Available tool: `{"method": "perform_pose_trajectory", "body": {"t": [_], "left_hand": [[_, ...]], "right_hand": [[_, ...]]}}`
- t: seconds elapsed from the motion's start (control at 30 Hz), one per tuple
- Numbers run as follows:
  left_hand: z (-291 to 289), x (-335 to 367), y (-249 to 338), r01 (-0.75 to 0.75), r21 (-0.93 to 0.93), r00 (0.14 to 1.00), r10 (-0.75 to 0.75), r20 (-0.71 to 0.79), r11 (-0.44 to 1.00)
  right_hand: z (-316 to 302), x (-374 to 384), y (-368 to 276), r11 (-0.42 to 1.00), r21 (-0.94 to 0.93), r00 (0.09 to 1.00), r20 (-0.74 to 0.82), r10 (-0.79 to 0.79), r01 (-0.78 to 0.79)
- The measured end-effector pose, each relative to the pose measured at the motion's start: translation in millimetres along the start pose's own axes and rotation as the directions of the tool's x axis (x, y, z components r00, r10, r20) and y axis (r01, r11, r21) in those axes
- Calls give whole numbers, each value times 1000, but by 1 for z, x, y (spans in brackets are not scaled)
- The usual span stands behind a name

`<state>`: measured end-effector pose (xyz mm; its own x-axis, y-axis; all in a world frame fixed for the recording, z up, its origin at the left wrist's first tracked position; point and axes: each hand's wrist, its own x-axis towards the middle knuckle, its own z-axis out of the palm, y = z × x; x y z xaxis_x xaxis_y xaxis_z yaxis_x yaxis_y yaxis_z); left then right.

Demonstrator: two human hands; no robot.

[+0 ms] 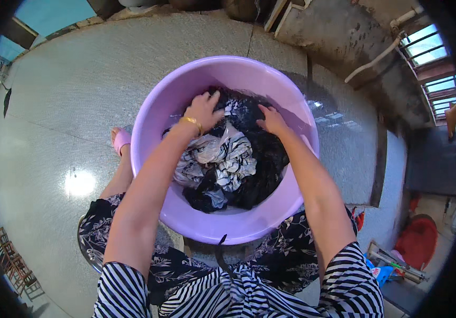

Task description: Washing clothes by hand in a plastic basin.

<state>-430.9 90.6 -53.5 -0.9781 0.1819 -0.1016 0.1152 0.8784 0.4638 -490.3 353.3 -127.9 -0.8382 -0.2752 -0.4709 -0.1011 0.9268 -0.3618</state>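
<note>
A purple plastic tub point(150, 114) in front of me holds wet laundry. At its far side my left hand point(203, 111), with a gold bracelet at the wrist, rests on dark cloth, its fingers spread. Over to the right, my right hand point(273, 121) touches the dark garment point(265, 159), fingers apart and the tips partly hidden. Neither hand visibly grips cloth. Between and below them lies a crumpled white garment with black stripes point(237, 153). Some water shows among the clothes near the far wall of the tub.
Wet grey concrete floor point(79, 90) surrounds the tub. My foot in a pink slipper point(123, 140) is at the left. A pipe point(373, 61) runs along the right wall by a barred window point(432, 66). A red basin point(417, 241) stands at the lower right, wooden chairs point(16, 259) at the lower left.
</note>
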Motion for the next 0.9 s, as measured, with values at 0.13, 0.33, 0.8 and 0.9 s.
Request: {"method": "perform_pose_trajectory", "body": {"t": [0.13,0.33,0.8,0.9], "left_hand": [[60,-41,5,-104,131,978,77,195,986],[112,-100,6,68,181,939,-125,322,981],[52,-183,-13,321,-197,862,-200,466,926],[33,-174,-12,467,-339,862,-336,380,816]], "right_hand": [[10,-23,-3,972,-200,965,204,165,-123],[65,-74,-11,966,-170,966,134,219,-195],[88,-164,-66,938,-325,916,328,232,-122],[89,-184,-86,949,-316,906,404,129,6]]}}
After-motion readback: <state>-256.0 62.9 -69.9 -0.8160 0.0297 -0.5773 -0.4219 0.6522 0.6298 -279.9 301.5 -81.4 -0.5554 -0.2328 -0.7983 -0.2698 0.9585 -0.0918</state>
